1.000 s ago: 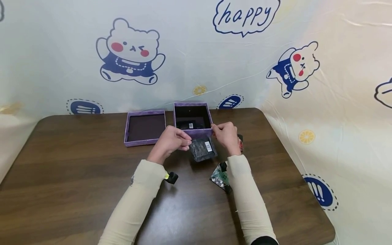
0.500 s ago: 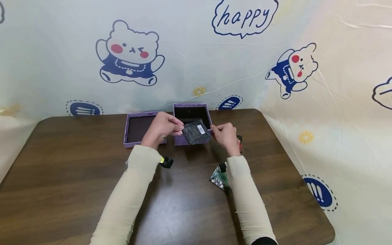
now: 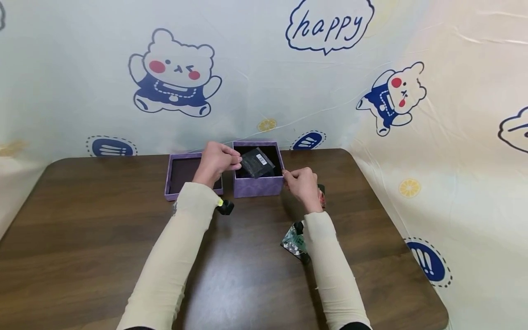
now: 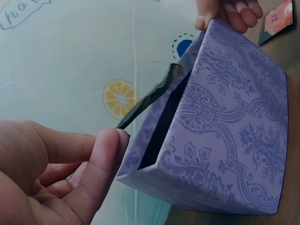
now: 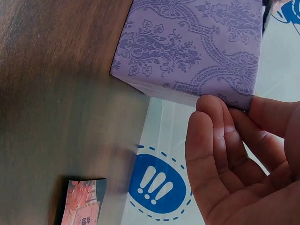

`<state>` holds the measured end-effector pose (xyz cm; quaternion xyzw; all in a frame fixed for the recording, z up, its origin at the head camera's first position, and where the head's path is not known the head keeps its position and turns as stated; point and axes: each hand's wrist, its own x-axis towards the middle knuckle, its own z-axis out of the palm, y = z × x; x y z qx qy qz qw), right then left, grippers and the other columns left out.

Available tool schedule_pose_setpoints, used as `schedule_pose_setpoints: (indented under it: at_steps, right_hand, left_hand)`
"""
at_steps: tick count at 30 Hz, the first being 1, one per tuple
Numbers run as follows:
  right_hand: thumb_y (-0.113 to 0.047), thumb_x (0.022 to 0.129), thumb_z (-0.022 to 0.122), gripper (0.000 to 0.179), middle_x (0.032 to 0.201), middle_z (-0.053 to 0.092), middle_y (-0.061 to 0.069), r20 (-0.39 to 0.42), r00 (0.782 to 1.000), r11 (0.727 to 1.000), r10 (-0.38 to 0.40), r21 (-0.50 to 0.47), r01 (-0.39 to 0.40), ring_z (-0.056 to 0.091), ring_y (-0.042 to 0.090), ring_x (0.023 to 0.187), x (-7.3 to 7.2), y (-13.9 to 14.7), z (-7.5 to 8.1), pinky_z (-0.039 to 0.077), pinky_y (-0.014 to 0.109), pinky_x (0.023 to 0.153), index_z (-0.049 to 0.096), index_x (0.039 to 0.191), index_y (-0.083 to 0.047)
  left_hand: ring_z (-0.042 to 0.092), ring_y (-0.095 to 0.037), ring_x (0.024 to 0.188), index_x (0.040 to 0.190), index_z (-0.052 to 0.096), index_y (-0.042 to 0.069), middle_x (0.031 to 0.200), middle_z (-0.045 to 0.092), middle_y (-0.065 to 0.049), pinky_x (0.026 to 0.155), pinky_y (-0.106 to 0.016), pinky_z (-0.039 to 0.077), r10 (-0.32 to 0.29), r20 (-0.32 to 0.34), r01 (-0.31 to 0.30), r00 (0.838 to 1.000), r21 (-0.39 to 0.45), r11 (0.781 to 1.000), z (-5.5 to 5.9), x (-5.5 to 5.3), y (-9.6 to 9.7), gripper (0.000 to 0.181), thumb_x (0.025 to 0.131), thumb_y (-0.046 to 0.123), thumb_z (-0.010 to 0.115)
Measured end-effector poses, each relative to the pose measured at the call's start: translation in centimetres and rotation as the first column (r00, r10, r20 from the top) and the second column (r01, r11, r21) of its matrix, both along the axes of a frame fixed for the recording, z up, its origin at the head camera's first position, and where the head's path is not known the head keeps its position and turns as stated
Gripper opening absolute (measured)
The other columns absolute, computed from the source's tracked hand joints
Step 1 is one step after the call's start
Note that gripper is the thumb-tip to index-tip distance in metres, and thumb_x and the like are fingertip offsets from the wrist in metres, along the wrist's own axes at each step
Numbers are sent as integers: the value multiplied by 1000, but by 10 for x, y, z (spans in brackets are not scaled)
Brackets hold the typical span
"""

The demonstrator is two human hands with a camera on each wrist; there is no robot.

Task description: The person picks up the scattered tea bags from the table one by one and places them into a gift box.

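Observation:
A flat black packet (image 3: pixel 256 164) with a white barcode label hangs over the open top of a purple patterned box (image 3: pixel 258 187). My left hand (image 3: pixel 218 162) pinches the packet's left edge between thumb and fingers. In the left wrist view the packet (image 4: pixel 149 99) appears nearly edge-on, above the box's opening. At the box's front right corner, my right hand (image 3: pixel 303 185) pinches the rim, thumb on one side and fingers on the other, as the right wrist view shows at the box (image 5: pixel 187 51). What lies inside the box is mostly hidden by the packet.
The shallow purple lid (image 3: pixel 175 176) lies left of the box, partly behind my left hand. A green printed packet (image 3: pixel 294 240) lies by my right forearm. A red and black packet (image 3: pixel 321 196) lies beside my right hand. A patterned cloth (image 3: pixel 247 68) hangs behind the table (image 3: pixel 82 238).
My left hand has carried the black packet up and away from me, from in front of the box to over its opening. The right hand stays at the box corner.

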<state>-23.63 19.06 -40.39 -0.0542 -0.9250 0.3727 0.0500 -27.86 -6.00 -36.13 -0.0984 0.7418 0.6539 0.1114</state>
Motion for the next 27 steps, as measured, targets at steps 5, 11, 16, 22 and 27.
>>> schedule_pose_setpoints:
  at_steps: [5,11,16,22,27]
  right_hand:
    - [-38,99,66,44,68,71,6,-30,1000,1000,0,5,0,58,21,63,0,1,-2,40,31,46,78,65,-13]
    - [-39,99,65,46,73,73,10,-9,1000,1000,0,-3,0,57,21,64,-1,0,-3,38,30,45,77,63,-14]
    - [-40,99,65,46,69,72,6,-4,1000,1000,-2,3,2,57,22,66,-1,0,-2,38,30,45,77,63,-15]
    - [-41,99,65,46,64,69,1,-14,1000,1000,-18,5,18,56,22,65,-1,2,-1,37,32,44,76,60,-17]
    - [-41,99,64,48,70,72,7,-11,1000,1000,-4,-1,4,55,21,62,-1,4,-3,35,30,43,75,60,-17]
  left_hand:
    - [73,-17,72,106,69,-11,115,65,-21,81,-35,61,29,-5,-29,1000,23,999,-2,-9,6,17,90,-6,71]
    - [73,-18,73,103,70,-11,110,68,-22,75,-32,62,53,-38,-54,998,-13,998,-7,-13,11,15,89,-7,70]
    - [73,-20,74,100,72,-8,108,68,-20,69,-29,62,35,-55,-40,998,-102,994,-7,-15,16,12,88,-5,72]
    - [72,-19,69,99,74,-6,111,64,-19,61,-25,61,-14,-68,0,998,-206,978,-5,-14,24,13,87,-2,77]
    - [72,-19,68,98,75,-5,111,64,-19,60,-25,61,-32,-81,10,996,-252,968,-6,-13,30,13,86,0,79]
